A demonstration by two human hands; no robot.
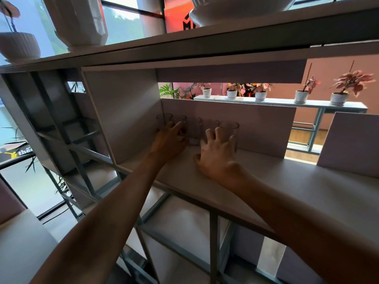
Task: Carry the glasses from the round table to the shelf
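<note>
Several clear drinking glasses stand in a row at the back of the shelf board (287, 181), against its rear panel. The leftmost glass (164, 119) stands free in the corner. My left hand (170, 140) grips the second glass (183, 120), fingers curled round its side. A third glass (195, 130) stands between my hands. My right hand (217, 154) has its fingers spread over the front of the rightmost glass (230, 128), which rests on the board; the thumb is low and apart. My right hand partly hides a fourth glass (213, 122).
A side wall (127, 111) closes the compartment on the left, and the upper shelf (225, 46) carries white pots. To the right the board runs on bare, up to a slanted panel (352, 140). Potted plants (260, 93) line a far ledge. Lower compartments open below.
</note>
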